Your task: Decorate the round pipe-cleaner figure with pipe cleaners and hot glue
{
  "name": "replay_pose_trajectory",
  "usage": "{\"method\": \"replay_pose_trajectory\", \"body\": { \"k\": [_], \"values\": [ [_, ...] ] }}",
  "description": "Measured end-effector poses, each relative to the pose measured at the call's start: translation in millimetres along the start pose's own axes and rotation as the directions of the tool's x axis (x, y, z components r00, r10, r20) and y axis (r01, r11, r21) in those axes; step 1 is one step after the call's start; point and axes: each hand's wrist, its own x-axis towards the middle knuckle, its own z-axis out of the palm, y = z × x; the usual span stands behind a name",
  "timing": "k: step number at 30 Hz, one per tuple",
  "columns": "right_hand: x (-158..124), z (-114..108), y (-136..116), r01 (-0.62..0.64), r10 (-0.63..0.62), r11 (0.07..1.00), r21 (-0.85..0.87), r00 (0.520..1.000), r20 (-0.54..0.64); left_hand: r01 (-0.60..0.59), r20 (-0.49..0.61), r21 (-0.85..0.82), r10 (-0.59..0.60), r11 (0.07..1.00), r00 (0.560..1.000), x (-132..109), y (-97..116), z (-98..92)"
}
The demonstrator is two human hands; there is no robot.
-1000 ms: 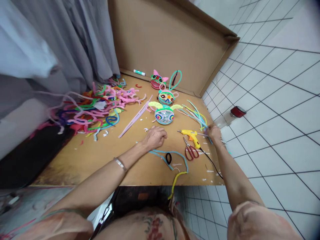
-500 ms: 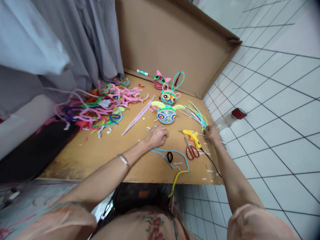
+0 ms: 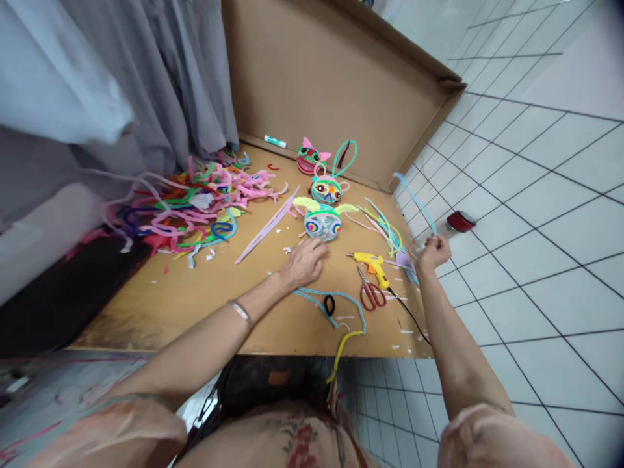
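- A light blue fuzzy stem (image 3: 424,209) arches in the air just past the tabletop's (image 3: 195,312) right edge, one end pinched in the right hand (image 3: 435,252), whose fingers are curled in tight.
- The left hand (image 3: 305,262) rests mid-tabletop, fingers loosely bent, close by a clear ball (image 3: 322,230) with yellow horns and ringed eyes; whether it grips anything, I cannot tell.
- Two more decorated balls, one pink-looped (image 3: 325,190), one pink-eared (image 3: 309,160), stand in line toward the far edge; what any ball contains cannot be made out.
- A bundle of stems (image 3: 389,227) lies along the right edge, near a yellow glue gun (image 3: 373,262) and red-handled scissors (image 3: 372,296).
- Beyond that edge is a clear container with a red lid (image 3: 461,221); its contents are indistinct.
- Toward the near edge, a black ring (image 3: 329,305) lies within a bent blue stem (image 3: 361,312).
- A tangled heap of coloured stems (image 3: 195,208) covers the far left corner.
- Below the near edge sits a dark bag (image 3: 253,383), its inside hidden.
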Motion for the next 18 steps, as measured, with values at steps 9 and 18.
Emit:
{"method": "replay_pose_trajectory", "body": {
  "k": [9, 18],
  "values": [
    [-98.5, -27.1, -103.7, 0.676, -0.696, 0.671, 0.305, 0.716, -0.059, -0.131, -0.518, 0.253, 0.249, 0.959, 0.819, 3.8, 24.9, -24.7],
    [-138.6, 17.7, -147.5, 0.203, -0.317, 0.869, 0.451, 0.929, 0.192, 0.202, -0.223, 0.164, -0.163, 0.966, 0.961, 15.8, -15.5, -38.7]
  ]
}}
